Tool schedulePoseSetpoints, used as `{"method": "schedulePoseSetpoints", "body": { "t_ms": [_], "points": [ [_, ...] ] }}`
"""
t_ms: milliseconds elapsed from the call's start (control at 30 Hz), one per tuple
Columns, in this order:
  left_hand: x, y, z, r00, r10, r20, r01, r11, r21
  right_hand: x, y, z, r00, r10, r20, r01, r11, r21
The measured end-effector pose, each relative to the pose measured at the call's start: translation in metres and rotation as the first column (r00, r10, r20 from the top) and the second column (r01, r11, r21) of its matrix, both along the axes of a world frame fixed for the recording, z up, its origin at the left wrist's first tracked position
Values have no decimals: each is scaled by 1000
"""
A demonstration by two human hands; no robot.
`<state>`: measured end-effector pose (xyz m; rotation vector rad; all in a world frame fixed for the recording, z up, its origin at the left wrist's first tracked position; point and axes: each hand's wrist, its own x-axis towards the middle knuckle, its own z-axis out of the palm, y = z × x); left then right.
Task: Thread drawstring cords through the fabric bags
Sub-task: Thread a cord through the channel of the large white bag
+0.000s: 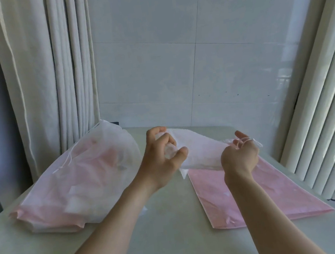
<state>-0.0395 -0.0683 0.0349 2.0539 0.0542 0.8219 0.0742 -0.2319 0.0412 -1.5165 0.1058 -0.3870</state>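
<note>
A white and pale pink fabric bag [201,150] hangs stretched in the air between my two hands above the table. My left hand [163,156] grips its bunched left end with curled fingers and thumb. My right hand [241,154] holds the other end, with the thin white drawstring cord [245,140] looped over its fingers. A flat pink bag [260,197] lies on the table under my right hand. A big white sheer bag [80,178] holding several pink bags lies at the left, its own white cord trailing on top.
The pale table [170,231] runs to a tiled wall at the back. Cream curtains [51,67] hang at the back left. A white ribbed radiator [328,119] stands close along the table's right edge.
</note>
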Motion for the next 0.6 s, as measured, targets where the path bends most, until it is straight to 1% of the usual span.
{"method": "schedulePoseSetpoints", "body": {
  "t_ms": [33, 67, 167, 200, 267, 300, 400, 467, 533, 567, 600],
  "points": [
    [0, -5, -2, 1000, 4, -17, -5, 999, -43, 1, 0, 0, 1000, -22, 21, 23, 999, -41],
    [0, -9, -4, 999, 15, -28, -17, 996, -90, -1, 0, 1, 999, -39, 22, 40, 998, -47],
    [5, -19, -10, 995, 45, -91, -67, 965, -252, 0, -4, 2, 996, -85, -2, 85, 996, -19],
    [5, -22, -10, 994, 12, -109, -50, 935, -351, 0, -6, 3, 995, -101, -7, 100, 995, -19],
    [7, -25, -10, 987, -117, -114, 34, 831, -555, 2, -10, 3, 993, -117, -30, 117, 993, -26],
    [8, -26, -12, 980, -160, -121, 51, 783, -620, 4, -11, 2, 991, -119, -69, 115, 992, -58],
    [11, -24, -10, 969, -217, -119, 59, 672, -738, 5, -12, -2, 963, -57, -263, -2, 976, -217],
    [12, -20, -7, 948, -285, -145, 73, 633, -770, 2, -13, -5, 955, 27, -295, -111, 955, -275],
    [10, -16, -8, 920, -347, -184, 78, 620, -781, -2, -14, -8, 959, 80, -273, -193, 886, -421],
    [11, -14, -11, 915, -365, -170, 91, 598, -796, -3, -16, -10, 960, 83, -267, -222, 808, -546],
    [13, -13, -12, 917, -376, -135, 113, 567, -816, -5, -17, -10, 967, 57, -249, -220, 683, -696]
  ]
}}
